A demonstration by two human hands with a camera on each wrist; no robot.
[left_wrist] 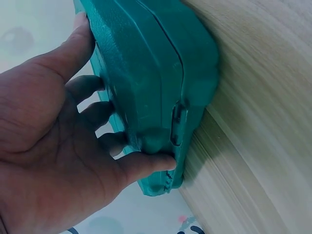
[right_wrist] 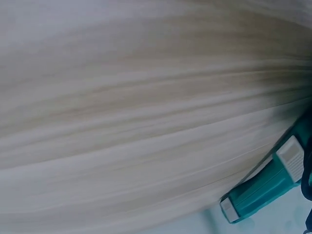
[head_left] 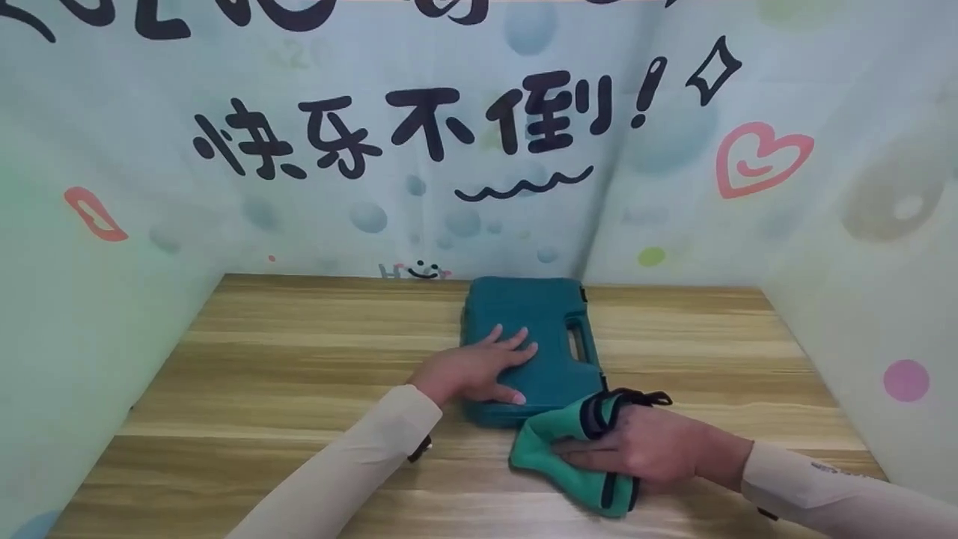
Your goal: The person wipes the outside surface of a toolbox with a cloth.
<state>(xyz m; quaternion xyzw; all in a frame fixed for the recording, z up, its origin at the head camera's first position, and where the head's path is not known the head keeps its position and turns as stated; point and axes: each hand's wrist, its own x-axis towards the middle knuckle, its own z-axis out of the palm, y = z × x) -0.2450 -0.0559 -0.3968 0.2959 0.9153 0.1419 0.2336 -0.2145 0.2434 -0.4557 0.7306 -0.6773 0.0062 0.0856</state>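
Observation:
A teal plastic carrying case (head_left: 524,307) with a handle slot along its right side lies flat on the wooden table. My left hand (head_left: 479,370) rests on its lid with spread fingers; in the left wrist view the left hand (left_wrist: 63,126) reaches over the case (left_wrist: 141,73), one digit against its latched side. My right hand (head_left: 655,445) grips a green cloth (head_left: 550,449) with black trim and a black cord, bunched at the case's near right corner. At the right wrist view's lower right, the case (right_wrist: 258,195) shows light-coloured latches; the right hand is out of that view.
The wood-grain table (head_left: 314,359) extends to both sides of the case. A printed fabric backdrop (head_left: 314,224) with black lettering stands right behind it, and similar panels rise at left and right. The case's far end lies close to the back panel.

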